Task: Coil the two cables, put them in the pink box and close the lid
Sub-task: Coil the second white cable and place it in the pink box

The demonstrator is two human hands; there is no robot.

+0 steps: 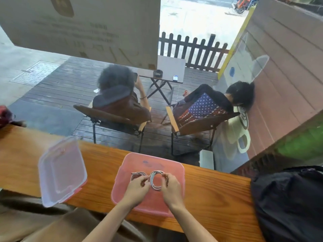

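Observation:
The open pink box (122,182) stands on the wooden counter in front of me. Over it, both hands hold a white cable (154,180) wound into a round coil. My left hand (137,188) pinches the coil's left side, and my right hand (170,186) grips its right side. A second, reddish cable (137,174) lies coiled inside the box just behind my left hand, partly hidden by it. The clear lid (62,170) with pink clips lies flat on the counter to the left of the box.
The wooden counter (218,198) runs left to right against a window. A black bag (290,203) sits on its right end. A dark red item (6,116) rests at the far left. Beyond the glass, two people sit in folding chairs.

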